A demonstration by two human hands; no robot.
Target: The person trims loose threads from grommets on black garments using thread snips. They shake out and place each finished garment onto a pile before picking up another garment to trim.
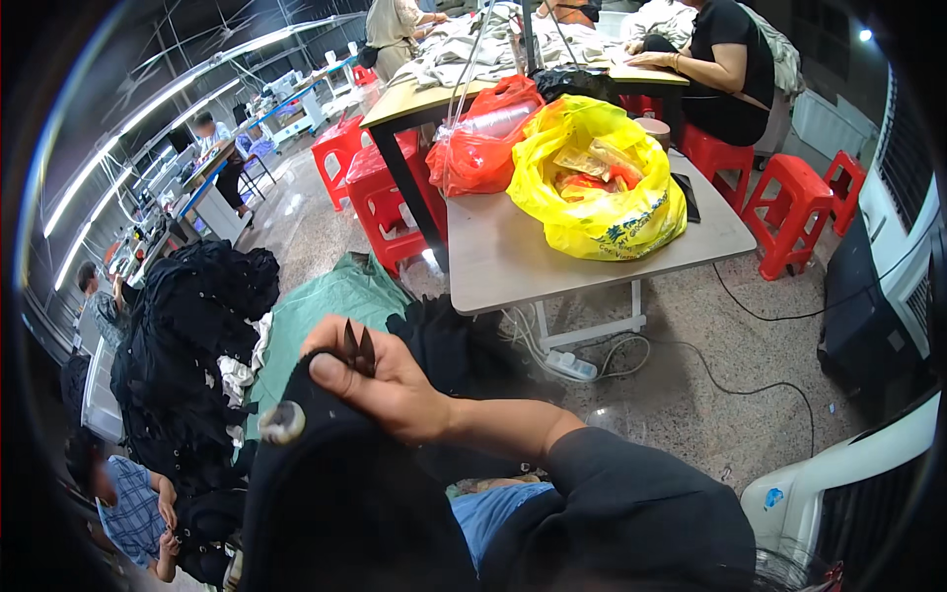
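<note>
My right hand (380,380) comes in from the lower right, closed, its thumb pressing on the edge of a black piece of cloth (345,493). From between its fingers stick two dark pointed blades, seemingly thread snips (360,345). The cloth hangs in front of me and hides much of the lower left. On its left edge shows a pale rounded tip (282,422); it may be a wrapped fingertip of my left hand, but I cannot make it out. The rest of my left hand is hidden.
Black garments (197,326) are heaped at left beside a green sheet (326,306). A small table (592,281) ahead carries a yellow bag (602,217) and a red bag (478,143). Red stools (789,202) stand around; cables and a power strip (572,365) lie on the floor. Other people work nearby.
</note>
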